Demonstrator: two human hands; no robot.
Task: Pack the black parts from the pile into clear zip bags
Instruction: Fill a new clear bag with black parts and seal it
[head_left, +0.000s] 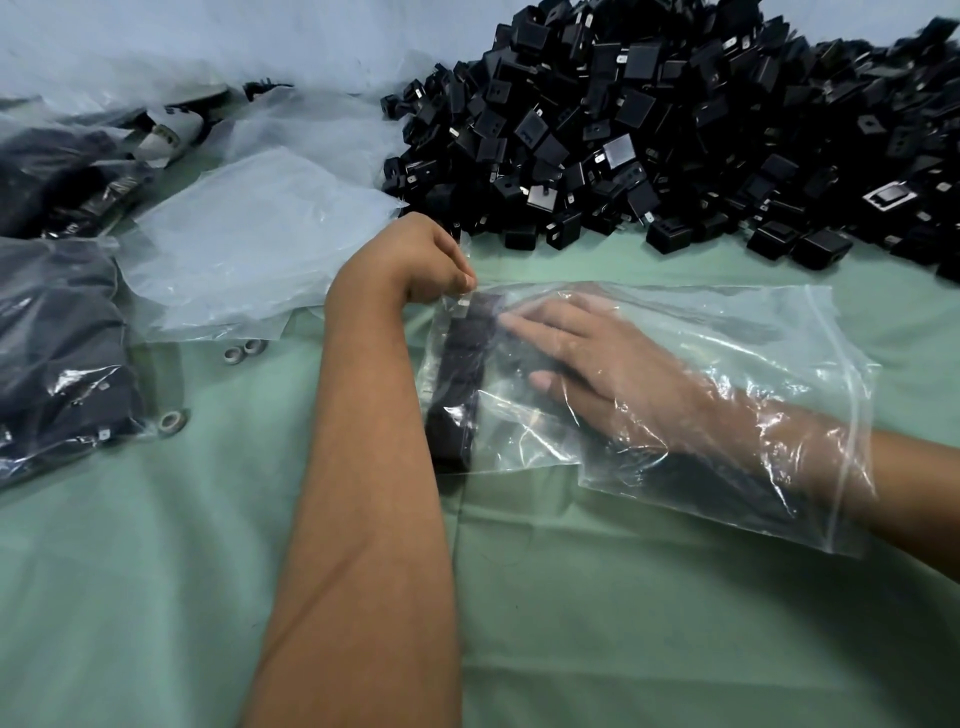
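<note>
A large pile of black parts (649, 130) fills the back right of the green table. A clear zip bag (753, 332) lies flat in front of it, its mouth toward the right. My right hand (587, 353) is inside the bag up to the forearm, its fingers stretched out against a row of black parts (457, 374) lined up at the bag's closed left end. My left hand (431, 260) is curled and pinches the bag's far left corner from outside.
A stack of empty clear bags (249, 244) lies at the left. Filled bags of black parts (57, 353) sit at the far left edge. A few small metal rings (244, 352) lie on the green cloth (156, 571).
</note>
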